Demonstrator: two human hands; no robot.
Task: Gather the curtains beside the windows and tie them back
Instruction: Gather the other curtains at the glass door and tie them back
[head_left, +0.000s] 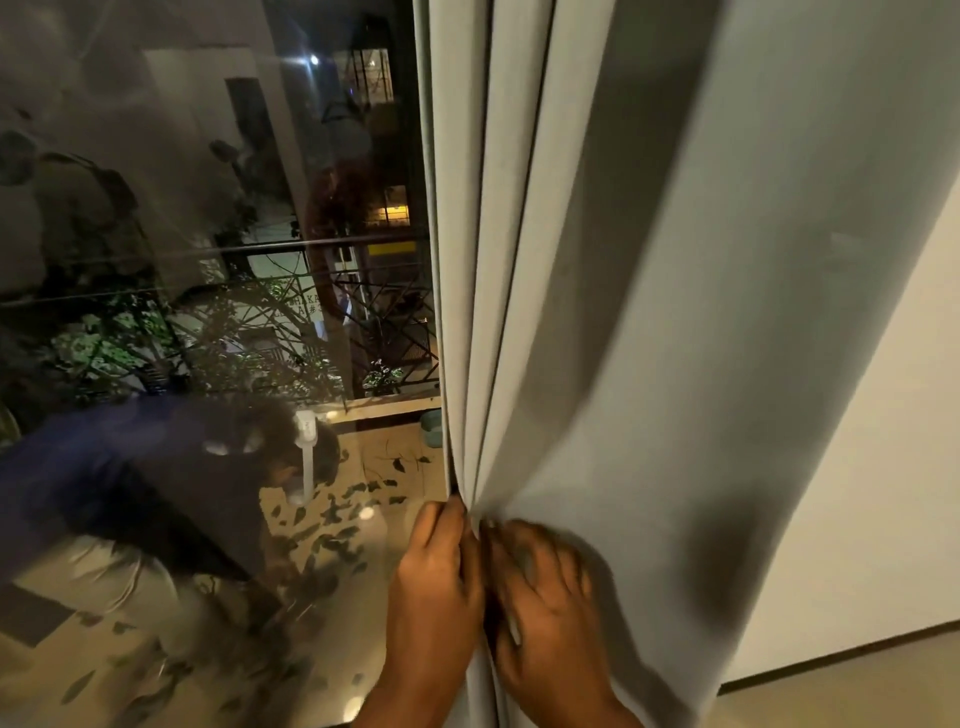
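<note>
The curtain (649, 312) is pale grey and hangs in long vertical folds at the right edge of the window (208, 260), filling most of the right half of the view. Its folds are drawn close together low down, where both hands meet on it. The left hand (436, 587) is on the window side of the cloth, its fingers (447, 519) curled round the curtain's leading edge and pinching the folds. The right hand (545, 597) lies just beside it, nearly touching, with its fingers (519, 551) bent and pressed into the cloth, gripping the next folds; motion blur hides how far they close. Shadow falls across the fabric right of this hand.

The glass is dark, with night outside: a railing (363, 291), leafy plants (104, 348) and a lit building (389, 213) show through it. The pane also reflects the person (156, 478) bent forward in a dark blue top and light trousers. Beyond the glass, a tiled balcony floor (395, 467) is strewn with fallen leaves. Right of the curtain is a plain cream wall (883, 467) with a dark skirting line along its foot, above a light floor (857, 696).
</note>
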